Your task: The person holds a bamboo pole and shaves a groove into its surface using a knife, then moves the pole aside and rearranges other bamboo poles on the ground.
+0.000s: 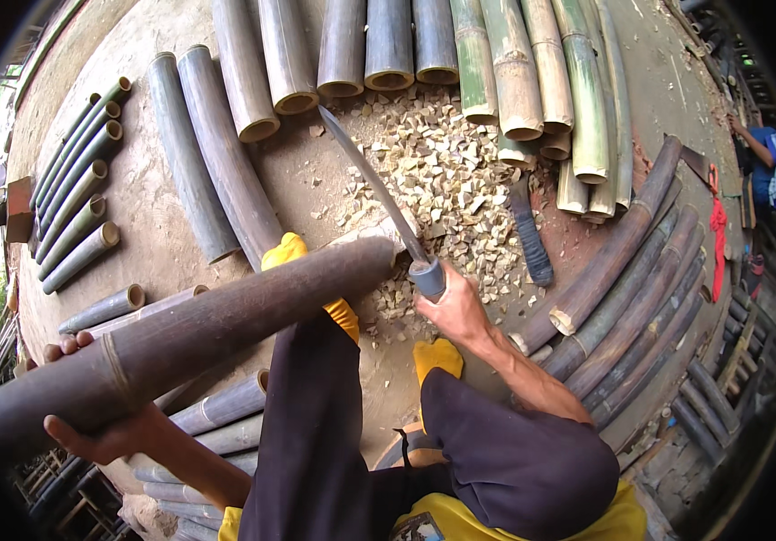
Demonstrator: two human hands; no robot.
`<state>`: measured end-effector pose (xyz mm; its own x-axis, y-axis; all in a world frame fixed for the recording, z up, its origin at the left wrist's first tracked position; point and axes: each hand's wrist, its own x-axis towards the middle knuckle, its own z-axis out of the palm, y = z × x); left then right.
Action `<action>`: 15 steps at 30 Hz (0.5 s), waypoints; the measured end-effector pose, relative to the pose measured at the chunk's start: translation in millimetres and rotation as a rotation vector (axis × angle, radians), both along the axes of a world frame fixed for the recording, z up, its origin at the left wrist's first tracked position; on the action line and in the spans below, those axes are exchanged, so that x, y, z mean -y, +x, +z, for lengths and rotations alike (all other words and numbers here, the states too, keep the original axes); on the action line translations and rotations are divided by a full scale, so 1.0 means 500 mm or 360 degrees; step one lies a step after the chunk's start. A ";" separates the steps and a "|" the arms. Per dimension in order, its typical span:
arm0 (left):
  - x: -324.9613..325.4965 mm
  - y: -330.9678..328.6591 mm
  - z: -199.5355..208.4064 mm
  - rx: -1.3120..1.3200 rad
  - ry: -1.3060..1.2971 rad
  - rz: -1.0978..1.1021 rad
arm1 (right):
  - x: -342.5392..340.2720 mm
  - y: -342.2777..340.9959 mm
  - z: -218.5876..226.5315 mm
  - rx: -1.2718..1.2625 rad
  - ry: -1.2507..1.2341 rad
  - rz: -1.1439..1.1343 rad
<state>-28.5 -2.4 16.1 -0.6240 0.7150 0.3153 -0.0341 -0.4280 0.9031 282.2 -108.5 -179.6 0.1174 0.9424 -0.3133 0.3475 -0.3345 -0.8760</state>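
A thick dark-brown bamboo pole (225,329) slants across my lap, its far end tilted up to the right. My left hand (104,433) grips it near its lower left end, thumb on the near side and fingertips showing past the far side. In my right hand (458,311) is the grey handle of a machete (371,176). Its long blade points away and to the left, passing close by the pole's far end. Whether the blade touches the pole I cannot tell. Pale wood, partly hidden, lies under that end (399,225).
Chopped bamboo chips (446,171) are heaped ahead, with a dark-wrapped handle (532,239) beside them. Bamboo lengths lie at the far side (341,45), left (77,216) and right (627,252). My yellow-covered feet (437,359) flank the work area. Another person (771,167) is at far right.
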 end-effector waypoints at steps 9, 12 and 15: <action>0.019 -0.011 -0.009 -0.0110 0.0111 -0.0113 | -0.003 0.000 -0.064 0.0155 -0.0125 0.0052; 0.023 -0.028 -0.011 -0.0085 0.0149 -0.0209 | 0.006 -0.008 -0.003 0.0114 -0.0044 0.0018; 0.039 -0.032 0.000 0.0085 0.0164 -0.0308 | -0.011 -0.023 0.085 0.0088 0.0450 -0.0106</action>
